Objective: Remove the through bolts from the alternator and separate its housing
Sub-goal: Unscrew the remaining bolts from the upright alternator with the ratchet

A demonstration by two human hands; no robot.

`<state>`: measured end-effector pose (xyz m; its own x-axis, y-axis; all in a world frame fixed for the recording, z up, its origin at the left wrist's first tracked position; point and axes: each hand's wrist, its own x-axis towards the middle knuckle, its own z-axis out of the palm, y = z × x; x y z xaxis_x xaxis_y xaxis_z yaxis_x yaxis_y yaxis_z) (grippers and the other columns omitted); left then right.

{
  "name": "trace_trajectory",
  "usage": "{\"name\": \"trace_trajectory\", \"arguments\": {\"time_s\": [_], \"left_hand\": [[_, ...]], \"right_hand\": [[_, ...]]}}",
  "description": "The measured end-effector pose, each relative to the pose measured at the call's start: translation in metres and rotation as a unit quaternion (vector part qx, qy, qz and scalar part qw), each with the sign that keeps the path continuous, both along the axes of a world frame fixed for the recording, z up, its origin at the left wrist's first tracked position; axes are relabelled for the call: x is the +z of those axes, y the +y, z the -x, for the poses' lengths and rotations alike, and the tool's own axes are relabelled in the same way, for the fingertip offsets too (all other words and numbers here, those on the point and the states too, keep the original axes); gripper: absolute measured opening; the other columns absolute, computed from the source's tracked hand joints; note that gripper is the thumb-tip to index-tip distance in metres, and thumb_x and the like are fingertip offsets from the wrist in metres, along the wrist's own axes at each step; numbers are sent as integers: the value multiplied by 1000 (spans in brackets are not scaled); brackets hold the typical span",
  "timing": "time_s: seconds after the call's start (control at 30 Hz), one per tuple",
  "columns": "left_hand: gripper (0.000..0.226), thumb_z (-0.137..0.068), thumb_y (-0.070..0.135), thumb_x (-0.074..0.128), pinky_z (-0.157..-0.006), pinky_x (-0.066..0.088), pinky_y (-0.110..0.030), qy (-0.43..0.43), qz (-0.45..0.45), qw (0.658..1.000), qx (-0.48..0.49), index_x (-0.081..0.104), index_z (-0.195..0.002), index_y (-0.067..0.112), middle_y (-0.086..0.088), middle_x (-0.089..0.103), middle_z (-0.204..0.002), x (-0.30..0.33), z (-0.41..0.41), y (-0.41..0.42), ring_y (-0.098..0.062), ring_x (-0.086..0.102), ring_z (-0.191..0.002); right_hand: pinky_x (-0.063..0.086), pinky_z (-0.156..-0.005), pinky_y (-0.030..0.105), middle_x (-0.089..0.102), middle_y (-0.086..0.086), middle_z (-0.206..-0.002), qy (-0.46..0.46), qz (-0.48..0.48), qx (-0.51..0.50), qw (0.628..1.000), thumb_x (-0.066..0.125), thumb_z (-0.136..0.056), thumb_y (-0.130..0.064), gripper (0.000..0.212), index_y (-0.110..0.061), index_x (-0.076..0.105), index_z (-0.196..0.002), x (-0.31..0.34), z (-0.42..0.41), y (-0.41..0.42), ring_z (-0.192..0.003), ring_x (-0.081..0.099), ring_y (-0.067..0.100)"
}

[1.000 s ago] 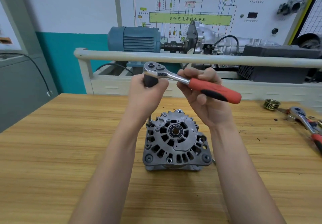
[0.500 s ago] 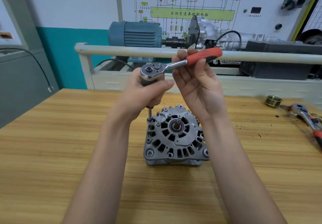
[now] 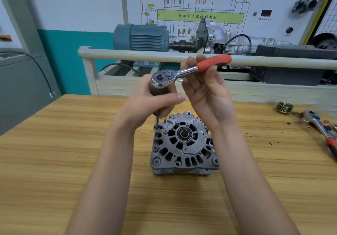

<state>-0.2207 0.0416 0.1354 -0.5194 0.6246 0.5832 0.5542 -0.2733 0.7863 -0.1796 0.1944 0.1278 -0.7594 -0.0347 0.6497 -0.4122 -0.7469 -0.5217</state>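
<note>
A grey alternator (image 3: pixel 183 143) stands on the wooden table (image 3: pixel 54 161), its vented front face up. A ratchet wrench (image 3: pixel 182 72) with a red handle is held above it. Under the ratchet head a dark socket and thin extension run down onto a through bolt (image 3: pixel 156 124) at the housing's upper left corner. My left hand (image 3: pixel 151 103) grips the socket just below the ratchet head. My right hand (image 3: pixel 206 90) holds the red handle between thumb and fingertips, palm toward me. The bolt's shank is hidden inside the housing.
A brass-coloured pulley (image 3: pixel 284 107) and a second red-handled ratchet (image 3: pixel 321 127) lie at the table's right edge. Behind the table run a cream rail (image 3: pixel 127 55), a blue motor (image 3: pixel 140 37) coupled to a gearbox, and a wiring-diagram board.
My right hand has swung the red handle from pointing right and toward me to pointing up and away. My left hand has stayed on the socket, over the same bolt.
</note>
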Motion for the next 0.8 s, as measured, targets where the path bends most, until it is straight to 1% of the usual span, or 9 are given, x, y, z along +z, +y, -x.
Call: {"name": "trace_trajectory", "arguments": {"time_s": [0.13, 0.23, 0.3, 0.37, 0.43, 0.57, 0.63, 0.73, 0.8], "left_hand": [[36, -74, 15, 69, -41, 24, -21, -38, -7, 999, -13, 47, -47, 25, 8, 34, -41, -1, 0, 2, -13, 27, -36], [40, -83, 5, 60, -40, 25, -18, -68, -56, 992, 89, 45, -51, 22, 9, 35, -40, 1, -3, 12, -11, 26, -35], [37, -88, 0, 57, -39, 25, -17, -97, -94, 975, 176, 45, -57, 17, 9, 36, -40, 1, -4, 19, -10, 26, -35], [36, -87, -1, 57, -39, 26, -17, -103, -102, 966, 216, 46, -57, 16, 10, 37, -40, 2, -6, 21, -8, 28, -35], [36, -85, 2, 60, -41, 26, -19, -86, -84, 974, 193, 48, -55, 20, 8, 38, -41, 2, -5, 17, -10, 29, -37], [28, -73, 16, 70, -44, 29, -27, -4, -24, 999, 45, 52, -51, 21, 2, 40, -43, 1, 1, 1, -19, 33, -40], [25, -71, 18, 68, -42, 29, -25, -28, -34, 999, -21, 51, -53, 18, 1, 38, -43, 0, 3, -1, -18, 31, -36], [32, -72, 14, 67, -40, 22, -22, -73, -43, 996, -41, 45, -49, 19, 5, 32, -42, -2, 4, 0, -13, 23, -35], [39, -77, 10, 63, -41, 19, -24, -71, -34, 997, -7, 42, -46, 22, 8, 31, -41, -1, 2, 3, -14, 21, -36]], "right_hand": [[56, -82, 30, 72, 10, -99, -13, 13, 0, 1000, 52, -85, -18, 27, -5, 72, -98, 1, 1, -3, -97, 69, 22], [54, -85, 29, 72, 10, -101, 36, -16, -36, 999, 67, -80, -20, 23, -8, 72, -98, 1, -2, 1, -100, 68, 21], [51, -89, 28, 73, 4, -101, 77, -84, -88, 990, 77, -72, -26, 25, -17, 75, -95, 2, -4, 4, -103, 66, 18], [48, -93, 29, 74, -1, -100, 100, -129, -108, 981, 81, -67, -30, 27, -23, 75, -92, 1, -5, 6, -106, 65, 17], [48, -94, 29, 73, 0, -102, 103, -124, -88, 983, 79, -69, -29, 28, -21, 74, -95, 1, -5, 8, -108, 65, 18], [51, -92, 30, 72, 5, -103, 57, -61, -58, 995, 71, -76, -27, 27, -13, 73, -98, 0, -3, 5, -104, 67, 19], [53, -91, 32, 72, 8, -102, 30, -30, -34, 999, 68, -77, -25, 26, -10, 73, -98, 0, -1, 1, -101, 68, 21], [52, -92, 33, 72, 10, -104, 10, -30, -42, 999, 62, -81, -24, 25, -9, 72, -99, 1, 0, -2, -103, 67, 22], [52, -92, 33, 72, 10, -104, 13, -31, -51, 998, 65, -80, -24, 25, -9, 72, -99, 1, -2, -2, -103, 67, 22]]}}
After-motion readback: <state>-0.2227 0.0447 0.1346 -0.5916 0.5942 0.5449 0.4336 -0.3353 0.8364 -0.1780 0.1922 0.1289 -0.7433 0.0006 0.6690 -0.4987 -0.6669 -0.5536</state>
